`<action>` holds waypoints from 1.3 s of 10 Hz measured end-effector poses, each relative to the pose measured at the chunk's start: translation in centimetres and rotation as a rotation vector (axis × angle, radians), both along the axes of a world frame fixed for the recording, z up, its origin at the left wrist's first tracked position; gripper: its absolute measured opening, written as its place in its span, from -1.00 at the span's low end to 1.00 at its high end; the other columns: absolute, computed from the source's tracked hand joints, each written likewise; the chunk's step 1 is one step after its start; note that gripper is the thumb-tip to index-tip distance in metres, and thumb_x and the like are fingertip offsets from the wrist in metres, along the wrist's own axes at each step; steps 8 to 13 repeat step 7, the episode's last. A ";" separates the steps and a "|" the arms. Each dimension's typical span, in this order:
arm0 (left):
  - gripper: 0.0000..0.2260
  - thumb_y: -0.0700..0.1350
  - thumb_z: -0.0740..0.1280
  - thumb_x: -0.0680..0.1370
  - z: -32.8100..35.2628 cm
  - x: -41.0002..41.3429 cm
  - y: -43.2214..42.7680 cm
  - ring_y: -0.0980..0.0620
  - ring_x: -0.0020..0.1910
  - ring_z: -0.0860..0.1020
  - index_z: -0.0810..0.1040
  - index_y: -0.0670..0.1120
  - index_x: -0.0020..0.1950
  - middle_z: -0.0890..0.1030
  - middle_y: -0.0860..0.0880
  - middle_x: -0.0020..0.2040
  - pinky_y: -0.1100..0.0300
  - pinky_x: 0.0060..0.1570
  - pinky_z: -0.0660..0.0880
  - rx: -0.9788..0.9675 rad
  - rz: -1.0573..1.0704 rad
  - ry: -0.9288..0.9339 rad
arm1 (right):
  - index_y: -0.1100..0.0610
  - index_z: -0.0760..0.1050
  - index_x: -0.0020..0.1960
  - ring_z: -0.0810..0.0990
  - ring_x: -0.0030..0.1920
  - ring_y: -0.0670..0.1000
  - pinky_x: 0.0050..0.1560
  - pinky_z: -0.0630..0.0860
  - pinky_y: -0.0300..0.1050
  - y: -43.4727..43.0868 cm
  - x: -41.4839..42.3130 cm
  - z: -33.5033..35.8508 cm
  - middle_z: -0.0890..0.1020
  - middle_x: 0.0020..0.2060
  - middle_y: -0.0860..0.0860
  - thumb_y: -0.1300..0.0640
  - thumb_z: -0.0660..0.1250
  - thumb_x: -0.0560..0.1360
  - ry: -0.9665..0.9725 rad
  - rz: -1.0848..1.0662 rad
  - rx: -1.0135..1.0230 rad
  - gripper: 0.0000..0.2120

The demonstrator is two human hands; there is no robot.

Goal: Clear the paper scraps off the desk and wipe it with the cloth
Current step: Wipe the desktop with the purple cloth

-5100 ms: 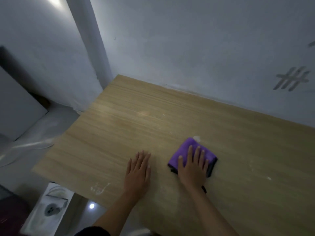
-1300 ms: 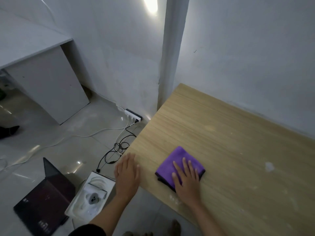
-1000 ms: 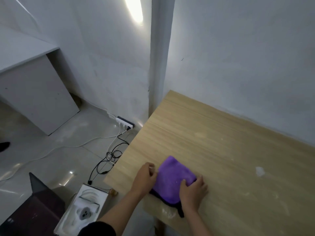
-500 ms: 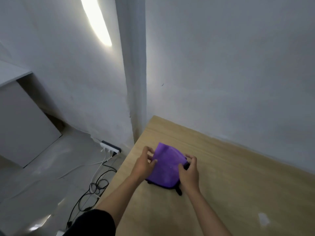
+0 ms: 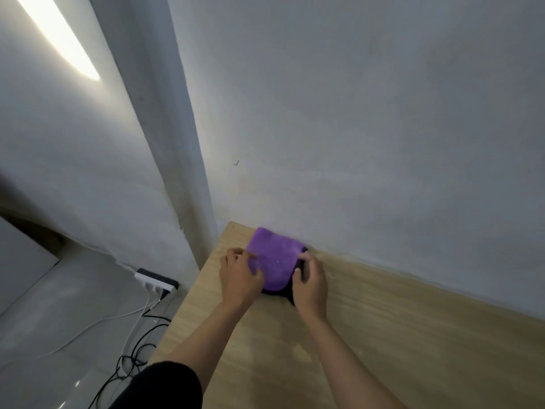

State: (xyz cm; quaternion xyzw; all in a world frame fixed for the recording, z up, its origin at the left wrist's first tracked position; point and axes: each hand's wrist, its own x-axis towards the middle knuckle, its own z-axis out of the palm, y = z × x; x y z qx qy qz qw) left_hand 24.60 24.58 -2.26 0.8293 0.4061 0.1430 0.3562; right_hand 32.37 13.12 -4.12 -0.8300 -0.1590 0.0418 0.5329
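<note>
A folded purple cloth (image 5: 275, 259) with a dark underside lies at the far left corner of the wooden desk (image 5: 383, 335), close to the wall. My left hand (image 5: 239, 276) pinches the cloth's left edge with curled fingers. My right hand (image 5: 309, 283) grips its right edge, fingers curled round the dark fold. Both hands are on the desk surface. No paper scraps show in this view.
A white wall runs along the desk's far edge, and a wall column (image 5: 177, 143) stands just left of the corner. On the floor to the left lie a power strip (image 5: 156, 283) and tangled cables (image 5: 132, 355).
Both hands have carried the cloth from the desk's near left edge to its far left corner by the wall. Earlier the hands lay flat; now they grip the cloth's edges.
</note>
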 end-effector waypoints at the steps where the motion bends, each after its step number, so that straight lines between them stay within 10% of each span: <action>1: -0.69 -0.07 0.28 0.41 -1.5 -0.7 -0.7 -0.05 0.26 0.31 0.47 0.03 0.15 0.40 0.01 0.23 0.01 0.33 0.14 0.167 -0.087 0.200 | 0.17 0.56 0.09 0.44 0.27 0.04 0.28 0.26 -0.30 -0.3 -0.6 -2.1 0.56 0.16 0.07 0.18 0.20 0.45 -0.087 0.182 -0.119 -0.73; 4: -0.55 0.05 -0.06 0.63 -2.9 -2.1 -1.8 0.03 0.52 -0.18 -0.07 0.07 0.50 -0.14 0.00 0.54 -0.04 0.47 -0.13 0.231 -0.319 0.377 | 0.09 0.31 0.41 0.06 0.50 -0.01 0.45 0.01 -0.13 -0.7 0.0 -3.2 0.25 0.45 -0.01 0.13 0.10 0.60 -0.173 0.384 -0.431 -0.62; 5: -0.56 -0.06 -0.01 0.63 -1.8 -3.4 -2.4 0.01 0.52 -0.08 -0.01 -0.05 0.49 -0.15 -0.05 0.54 0.01 0.45 0.03 0.283 -0.376 0.372 | 0.12 0.45 0.31 0.25 0.43 0.02 0.40 0.19 -0.14 -2.4 -1.1 -2.5 0.41 0.37 -0.01 0.17 0.21 0.55 -0.152 0.295 -0.341 -0.67; 7: -0.65 -0.35 0.38 0.31 1.7 -6.8 -3.1 -0.01 -0.09 0.52 0.41 0.03 -0.07 0.51 0.05 -0.07 0.18 -0.16 0.41 0.438 -0.431 0.146 | 0.07 0.59 -0.09 0.50 -0.15 0.12 -0.11 0.38 -0.13 -7.0 -5.0 0.6 0.58 -0.23 0.02 0.09 0.09 0.35 -0.250 0.081 -0.297 -0.68; 13: -0.65 -0.35 0.38 0.31 1.7 -6.8 -3.1 -0.01 -0.09 0.52 0.41 0.03 -0.07 0.51 0.05 -0.07 0.18 -0.16 0.41 0.438 -0.431 0.146 | 0.07 0.59 -0.09 0.50 -0.15 0.12 -0.11 0.38 -0.13 -7.0 -5.0 0.6 0.58 -0.23 0.02 0.09 0.09 0.35 -0.250 0.081 -0.297 -0.68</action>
